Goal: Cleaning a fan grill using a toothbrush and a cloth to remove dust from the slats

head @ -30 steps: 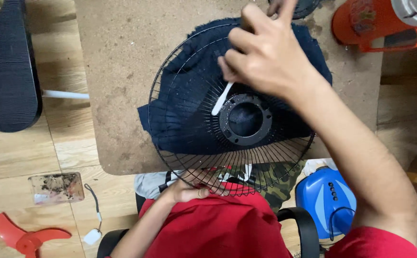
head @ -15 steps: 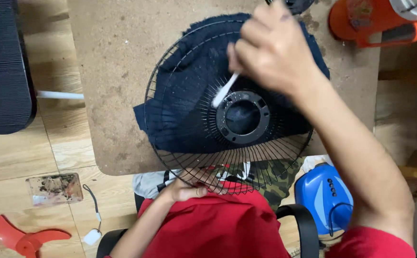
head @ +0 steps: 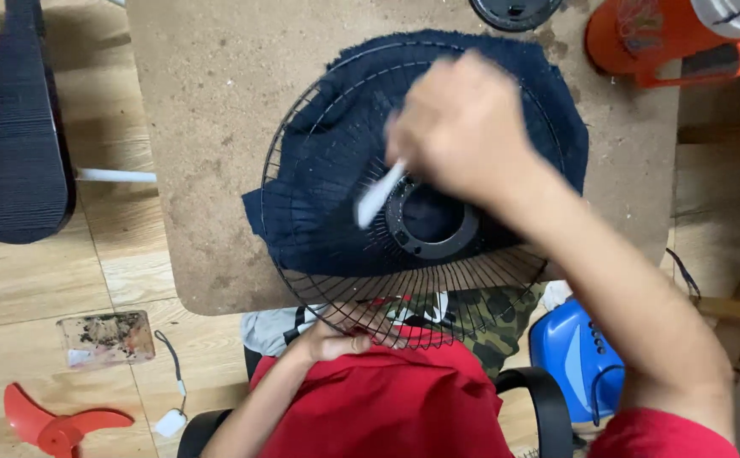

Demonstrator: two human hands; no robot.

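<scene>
Head view: right hand [head: 463,127] is closing in a fist around a white brush [head: 378,195], its tip blurring against the spokes of the black fan guard [head: 327,161], left of the hub ring [head: 432,222]. The guard is lying on a dark blue cloth [head: 548,93] and overhanging the worktop [head: 209,127] near edge. Left hand [head: 332,341] is pinching the guard's near rim. Risks: bristles snagging a spoke, or the overhanging guard tipping off if that pinch is slipping.

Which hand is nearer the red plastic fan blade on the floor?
Left. The left hand grips the black wire fan guard's near rim, closer to the red plastic fan blade; the right hand works above the guard's hub.
</scene>
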